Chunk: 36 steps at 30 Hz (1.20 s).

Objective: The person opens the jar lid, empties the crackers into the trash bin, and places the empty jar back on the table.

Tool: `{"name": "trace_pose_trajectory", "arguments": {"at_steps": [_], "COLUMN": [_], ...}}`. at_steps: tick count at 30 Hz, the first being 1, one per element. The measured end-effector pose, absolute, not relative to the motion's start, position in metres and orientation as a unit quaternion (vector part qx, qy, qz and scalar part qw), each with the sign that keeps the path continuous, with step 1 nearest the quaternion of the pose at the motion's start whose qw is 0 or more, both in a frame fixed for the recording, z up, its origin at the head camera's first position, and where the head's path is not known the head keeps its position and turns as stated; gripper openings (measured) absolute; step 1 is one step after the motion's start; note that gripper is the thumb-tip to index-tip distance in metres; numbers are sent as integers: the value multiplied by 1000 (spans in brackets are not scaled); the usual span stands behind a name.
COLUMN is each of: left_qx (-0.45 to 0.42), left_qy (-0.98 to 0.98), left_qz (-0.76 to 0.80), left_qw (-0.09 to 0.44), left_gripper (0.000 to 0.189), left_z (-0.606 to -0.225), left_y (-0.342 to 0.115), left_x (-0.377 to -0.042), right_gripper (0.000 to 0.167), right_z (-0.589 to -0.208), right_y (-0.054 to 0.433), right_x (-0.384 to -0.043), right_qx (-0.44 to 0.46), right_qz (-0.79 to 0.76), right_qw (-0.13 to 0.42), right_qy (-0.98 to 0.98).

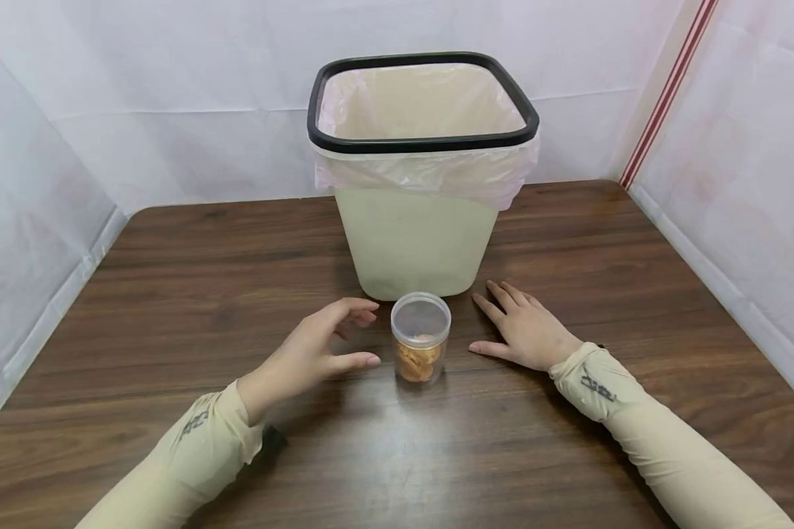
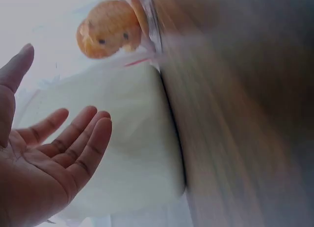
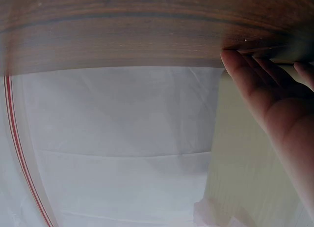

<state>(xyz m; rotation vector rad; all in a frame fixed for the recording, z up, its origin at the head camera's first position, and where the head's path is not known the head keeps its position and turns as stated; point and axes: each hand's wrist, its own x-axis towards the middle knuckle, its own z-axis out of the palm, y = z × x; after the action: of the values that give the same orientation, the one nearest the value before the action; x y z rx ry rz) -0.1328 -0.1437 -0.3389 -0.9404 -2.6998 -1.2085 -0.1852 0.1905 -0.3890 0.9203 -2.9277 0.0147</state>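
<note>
1. A clear plastic cylindrical jar [image 1: 420, 319] stands upright on the brown wood-grain table [image 1: 198, 294], between the hands, just right of the nearer left hand [image 1: 304, 356].
2. The left thumb and fingers are parted, empty; the right hand [image 1: 529, 334] lies palm-down, fingers spread.
3. Golden-brown, lumpy contents [image 1: 418, 364]; cream tapered bin [image 1: 420, 242] behind.

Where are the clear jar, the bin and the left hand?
Clear jar [image 1: 420, 344], head view: front of its rim.
Bin [image 1: 418, 239], head view: front wall.
Left hand [image 1: 309, 354], head view: back of the hand.
</note>
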Motion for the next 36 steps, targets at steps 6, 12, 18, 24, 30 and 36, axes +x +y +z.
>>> {"name": "trace_pose_trajectory", "arguments": {"at_steps": [6, 12, 18, 24, 30, 36], "left_qx": [-301, -298, -300, -314, -309, -307], "left_qy": [-846, -832, -824, -819, -818, -819], "left_qz": [-439, -468, -481, -479, -483, -480], "left_qw": [21, 3, -18, -21, -43, -65], "left_gripper": [59, 59, 63, 67, 68, 69], "left_z": [-340, -340, -342, -345, -346, -350], "left_y": [-135, -125, -116, -111, -107, -104], "left_x": [-133, -134, -137, -140, -143, -149], "right_gripper": [82, 82, 82, 82, 82, 82], "right_z": [-390, -390, -391, -393, -393, -391], "right_y": [190, 190, 191, 190, 190, 190], "right_x": [-185, -184, -185, -185, -185, -184], "right_qx": [294, 292, 296, 295, 294, 291], "right_qz": [5, 6, 7, 6, 5, 9], "right_qw": [27, 26, 33, 27, 28, 28], "right_qy": [-956, -956, -955, -955, -955, -956]}}
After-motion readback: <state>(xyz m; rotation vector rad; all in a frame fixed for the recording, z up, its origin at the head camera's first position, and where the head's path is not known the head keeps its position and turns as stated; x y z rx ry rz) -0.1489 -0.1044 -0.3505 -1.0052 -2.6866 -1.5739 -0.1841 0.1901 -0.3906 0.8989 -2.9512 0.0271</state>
